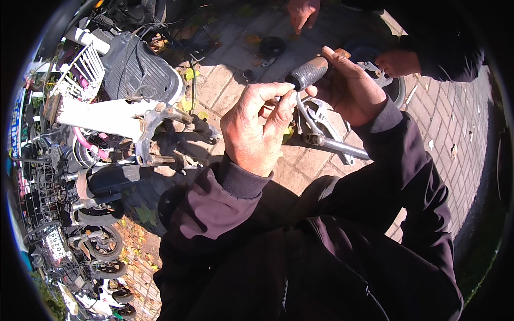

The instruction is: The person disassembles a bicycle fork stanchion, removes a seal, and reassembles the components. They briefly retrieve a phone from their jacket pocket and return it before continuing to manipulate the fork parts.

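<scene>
My right hand (pixel 353 88) is closed round a black ribbed cylinder (pixel 310 73), its thumb lying along the top near a rusty brown end. My left hand (pixel 259 125) is closed, thumb and forefinger pinched together right by the cylinder's near end. Whatever sits between those fingertips is too small or hidden to make out. Below both hands, over the paving, is a grey metal bracket with a round bar (pixel 337 145). Part of this bracket is hidden behind my left fingers.
Another person's hand (pixel 303 13) hangs at the top, their other hand (pixel 399 64) at the right. A partly dismantled scooter with a grey footboard (pixel 142 67) and bare fork (pixel 155 134) stands left. Behind it is a row of parked scooters (pixel 96 241). A dark round part (pixel 272 47) lies on the paving.
</scene>
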Available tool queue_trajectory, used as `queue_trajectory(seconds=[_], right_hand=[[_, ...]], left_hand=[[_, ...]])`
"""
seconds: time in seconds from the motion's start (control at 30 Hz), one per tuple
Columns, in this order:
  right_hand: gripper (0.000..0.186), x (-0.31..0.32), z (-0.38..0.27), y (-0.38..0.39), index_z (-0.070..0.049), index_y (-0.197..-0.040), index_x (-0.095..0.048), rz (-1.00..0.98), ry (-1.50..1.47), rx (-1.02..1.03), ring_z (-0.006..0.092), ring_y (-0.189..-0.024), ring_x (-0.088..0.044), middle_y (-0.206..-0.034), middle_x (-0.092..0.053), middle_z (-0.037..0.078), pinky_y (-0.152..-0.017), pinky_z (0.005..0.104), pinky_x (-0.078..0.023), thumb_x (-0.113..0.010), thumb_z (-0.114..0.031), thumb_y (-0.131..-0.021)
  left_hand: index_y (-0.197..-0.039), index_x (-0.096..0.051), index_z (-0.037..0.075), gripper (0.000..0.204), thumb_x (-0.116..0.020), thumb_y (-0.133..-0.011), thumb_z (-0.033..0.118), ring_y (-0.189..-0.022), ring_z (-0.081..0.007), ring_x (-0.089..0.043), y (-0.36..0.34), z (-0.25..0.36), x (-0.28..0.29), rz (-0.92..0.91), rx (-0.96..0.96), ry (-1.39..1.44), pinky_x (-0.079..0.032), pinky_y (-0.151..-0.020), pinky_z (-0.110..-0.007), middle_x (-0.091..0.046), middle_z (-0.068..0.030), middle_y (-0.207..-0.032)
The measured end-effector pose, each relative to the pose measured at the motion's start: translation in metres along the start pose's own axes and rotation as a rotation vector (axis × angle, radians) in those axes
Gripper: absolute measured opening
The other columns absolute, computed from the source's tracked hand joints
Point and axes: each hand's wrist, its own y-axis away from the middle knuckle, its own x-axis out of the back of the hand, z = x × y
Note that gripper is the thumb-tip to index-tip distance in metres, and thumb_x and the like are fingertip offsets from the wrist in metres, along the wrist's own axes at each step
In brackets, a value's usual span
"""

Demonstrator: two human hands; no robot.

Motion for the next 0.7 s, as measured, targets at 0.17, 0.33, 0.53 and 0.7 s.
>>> queue_trajectory(seconds=[0.17,0.33,0.53,0.7], right_hand=[[0.027,-0.035,0.021,-0.013,-0.009,-0.115,-0.058,0.346,0.110,0.070,0.0253,-0.087,-0.073,-0.104,-0.070,0.011,-0.075,0.0365,-0.063,-0.052,-0.034,-0.106],[0.017,-0.046,0.037,-0.029,-0.007,-0.109,-0.048,0.629,0.016,0.304,0.0281,-0.092,-0.066,-0.098,-0.060,0.014,-0.085,0.0478,-0.058,-0.047,-0.023,-0.104],[0.036,-0.043,0.040,-0.039,-0.012,-0.079,-0.045,0.445,-0.122,0.384,0.0183,-0.067,-0.054,-0.070,-0.045,0.002,-0.070,0.0369,-0.053,-0.060,-0.035,-0.102],[0.048,-0.026,0.036,-0.043,-0.019,-0.071,-0.035,0.408,-0.051,0.247,0.0082,-0.051,-0.038,-0.063,-0.032,-0.006,-0.052,0.0285,-0.035,-0.065,-0.043,-0.099]], left_hand=[[-0.109,-0.061,-0.002,0.016,-0.068,-0.098,0.007,-0.074,-0.0100,-0.067,0.002,-0.004,0.013,0.084,0.100,0.312,-0.055,-0.067,-0.022,-0.070,-0.0082,-0.087],[-0.101,-0.057,0.000,0.012,-0.063,-0.101,0.011,-0.066,-0.0106,-0.063,0.002,-0.013,0.013,-0.043,0.225,0.064,-0.051,-0.062,-0.025,-0.066,-0.0051,-0.079],[-0.098,-0.059,0.004,0.025,-0.053,-0.104,0.027,-0.068,-0.0422,-0.065,0.008,-0.022,0.012,-0.328,0.238,-0.316,-0.048,-0.059,-0.049,-0.064,-0.0225,-0.071],[-0.090,-0.056,0.002,0.027,-0.053,-0.103,0.025,-0.067,-0.0429,-0.064,0.026,-0.023,-0.011,-0.288,0.132,-0.221,-0.048,-0.059,-0.049,-0.063,-0.0227,-0.071]])
